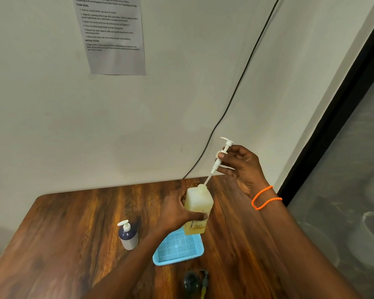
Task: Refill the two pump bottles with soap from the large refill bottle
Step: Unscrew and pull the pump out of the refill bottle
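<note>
Head view, centre-right of frame: left hand (177, 210) wraps around a square translucent plastic bottle of pale yellow soap (198, 210), held slightly tilted above the far corner of a light blue perforated plastic tray (177, 248); can't tell whether the bottle base touches the tray. Right hand (241, 167), with an orange beaded bracelet (265, 197) at the wrist, pinches a white plastic pump head (221, 156) between thumb and fingers, other fingers loosely spread. Pump is up and clear of the neck, with its thin dip tube (207, 180) slanting down into the bottle mouth. So the pump is either going in or coming out; one frame doesn't say which. Bottle looks nearly full, so my read is this one is filled and the pump is about to be reseated and screwed down. Lower left of centre: small dark blue round pump bottle with white pump (127, 235) stands upright on the brown wooden table (63, 234), well apart from the tray, pump on; its fill level is not readable. Bottom centre: a dark blurry object (191, 281), possibly a cap or the refill bottle, unclear. Left to do, by my estimate: seat this pump, then check or handle the blue bottle. Printed instruction sheet (112, 33) is taped to the wall, upper left.
</note>
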